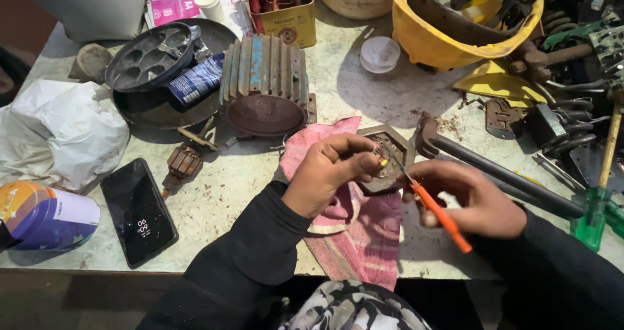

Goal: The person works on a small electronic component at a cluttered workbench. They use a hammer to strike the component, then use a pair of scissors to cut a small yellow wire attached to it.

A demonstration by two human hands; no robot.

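My left hand [331, 171] grips a hexagonal grey metal part [388, 156] that rests on a pink striped cloth [354, 229], fingers pinched at its near edge. My right hand [471, 197] holds an orange-handled screwdriver [442, 216], its thin metal tip pointed up and left into the face of the metal part. Both arms wear dark sleeves.
A finned rusty motor housing [265, 83] stands behind the cloth. A black phone [138, 211] and a tin can [42, 216] lie at the left, beside a white bag [58, 132]. A yellow hard hat [465, 18], a large wrench [500, 171], a green-handled tool [595, 213] and metal tools crowd the right.
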